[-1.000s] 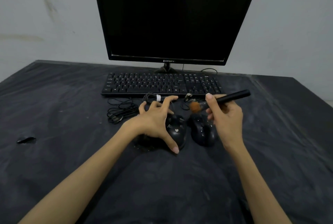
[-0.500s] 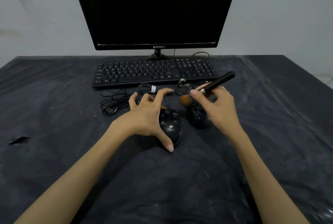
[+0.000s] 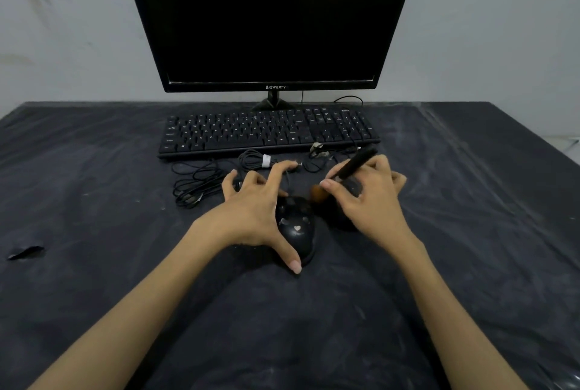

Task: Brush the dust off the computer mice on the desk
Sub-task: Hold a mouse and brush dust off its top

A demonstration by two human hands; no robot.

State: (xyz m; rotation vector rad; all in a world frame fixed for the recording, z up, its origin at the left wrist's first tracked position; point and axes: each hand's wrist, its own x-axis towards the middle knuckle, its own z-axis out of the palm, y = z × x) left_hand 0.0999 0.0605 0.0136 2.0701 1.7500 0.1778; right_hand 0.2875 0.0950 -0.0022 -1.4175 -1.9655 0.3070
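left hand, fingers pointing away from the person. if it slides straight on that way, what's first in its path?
Likely the bundled cable just past the fingertips of the left hand, then the keyboard behind it. Depth is hard to judge from this single view; the index fingertip may already touch a cable end.

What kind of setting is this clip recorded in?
Most likely a plain computer desk against a bare wall: a dark monitor stands behind a black keyboard, with two black mice and loose cables on a dusty dark table cover.
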